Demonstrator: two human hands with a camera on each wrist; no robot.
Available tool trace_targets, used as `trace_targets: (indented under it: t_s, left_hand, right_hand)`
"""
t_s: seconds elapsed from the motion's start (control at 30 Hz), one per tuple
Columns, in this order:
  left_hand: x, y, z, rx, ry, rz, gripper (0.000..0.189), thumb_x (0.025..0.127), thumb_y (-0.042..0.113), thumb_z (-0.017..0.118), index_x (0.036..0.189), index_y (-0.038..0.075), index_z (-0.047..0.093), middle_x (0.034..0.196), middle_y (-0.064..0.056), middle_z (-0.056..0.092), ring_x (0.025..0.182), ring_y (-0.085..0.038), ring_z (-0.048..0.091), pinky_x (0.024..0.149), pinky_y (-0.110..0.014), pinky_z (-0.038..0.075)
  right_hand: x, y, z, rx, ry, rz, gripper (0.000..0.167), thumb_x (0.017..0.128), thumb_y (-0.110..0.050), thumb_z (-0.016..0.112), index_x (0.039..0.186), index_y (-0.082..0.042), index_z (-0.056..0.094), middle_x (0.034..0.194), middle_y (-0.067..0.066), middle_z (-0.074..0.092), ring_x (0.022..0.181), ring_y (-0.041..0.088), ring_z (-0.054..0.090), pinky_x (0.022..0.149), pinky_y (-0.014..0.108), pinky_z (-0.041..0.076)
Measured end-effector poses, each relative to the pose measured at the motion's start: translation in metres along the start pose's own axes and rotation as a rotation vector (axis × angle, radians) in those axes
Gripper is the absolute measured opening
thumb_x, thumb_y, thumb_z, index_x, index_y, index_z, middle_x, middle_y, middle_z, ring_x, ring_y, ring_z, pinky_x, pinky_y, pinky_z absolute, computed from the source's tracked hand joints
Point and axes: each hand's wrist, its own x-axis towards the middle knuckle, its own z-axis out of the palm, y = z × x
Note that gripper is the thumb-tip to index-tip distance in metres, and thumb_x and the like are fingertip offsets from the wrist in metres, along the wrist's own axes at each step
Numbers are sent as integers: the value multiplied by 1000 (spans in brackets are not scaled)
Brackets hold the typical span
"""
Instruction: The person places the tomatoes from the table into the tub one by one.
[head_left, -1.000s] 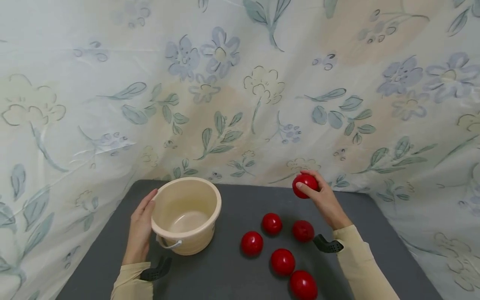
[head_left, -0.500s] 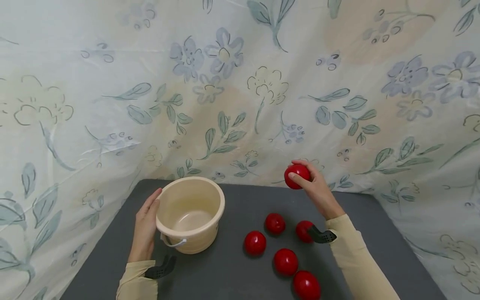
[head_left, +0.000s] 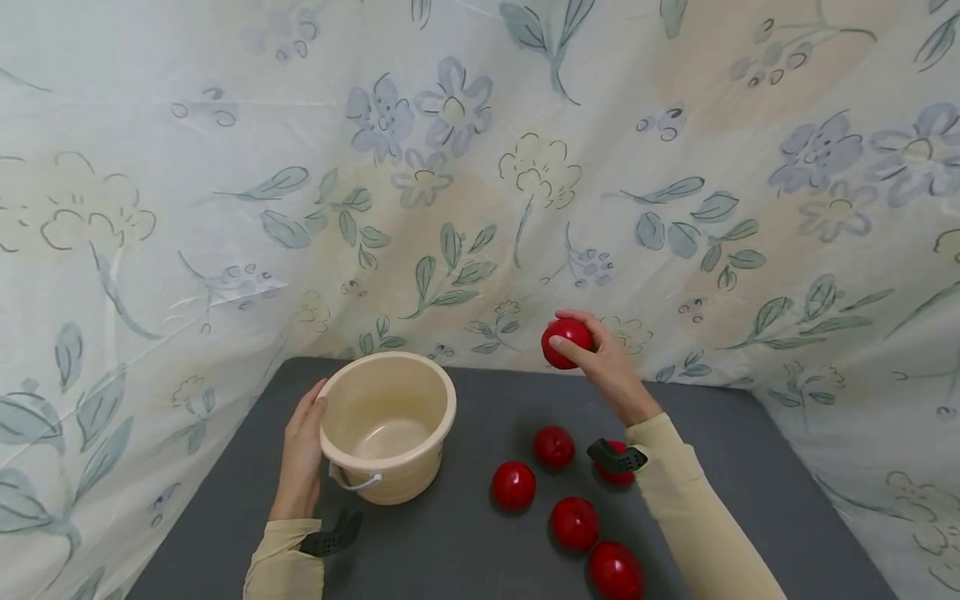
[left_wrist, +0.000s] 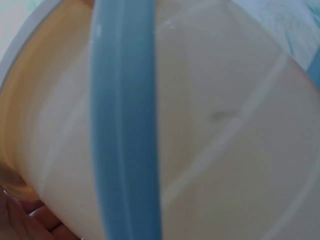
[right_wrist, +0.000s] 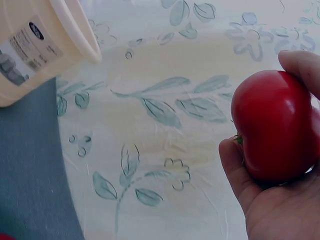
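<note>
My right hand point(head_left: 609, 371) grips a red tomato point(head_left: 567, 343) above the table's far edge. In the right wrist view its green stem point(right_wrist: 239, 140) shows beside a fingertip. To the left stands a cream bucket point(head_left: 405, 479), its inside bare as far as I see. My left hand point(head_left: 300, 454) rests along the bucket's left outer side, fingers fairly straight and reaching up to the rim. The bucket's pale blue handle point(left_wrist: 125, 120) hangs down and crosses the left wrist view. Part of the left hand's fingers is hidden there.
Several more red tomatoes point(head_left: 513, 486) lie on the dark grey table point(head_left: 465, 558), right of the bucket. My right wrist strap point(head_left: 615, 457) partly covers one of them. A floral cloth point(head_left: 480, 208) hangs behind the table and along both sides.
My right hand has lifted the tomato higher and carried it left, towards the bucket. My left hand stays at the bucket's side. The whole head view has shifted slightly.
</note>
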Motion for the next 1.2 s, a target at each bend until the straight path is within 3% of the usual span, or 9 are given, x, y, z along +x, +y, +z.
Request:
trace_targets:
  t_s: [0.37, 0.83, 1.2]
  left_hand:
    - [0, 6, -6, 203, -33, 42, 57, 110, 42, 30, 163, 21, 23, 168, -10, 25, 154, -33, 29, 124, -56, 25]
    - [2, 4, -5, 201, 23, 51, 54, 110, 39, 36, 159, 17, 34, 163, -13, 36, 147, -33, 41, 119, -51, 36]
    - [0, 4, -3, 168, 9, 68, 52, 110, 35, 38, 158, 15, 36, 161, -14, 39, 147, -32, 41, 120, -51, 35]
  right_hand:
    - [18, -10, 32, 26, -93, -29, 61, 93, -32, 72, 146, -23, 46, 146, 7, 49, 133, 32, 45, 94, 39, 56]
    - [30, -12, 84, 41, -171, -12, 59, 91, -30, 74, 144, -25, 48, 145, 7, 50, 133, 33, 47, 98, 45, 56]
    - [31, -9, 115, 63, -233, 2, 57, 91, -29, 74, 142, -25, 50, 143, 7, 52, 131, 32, 48, 97, 42, 56]
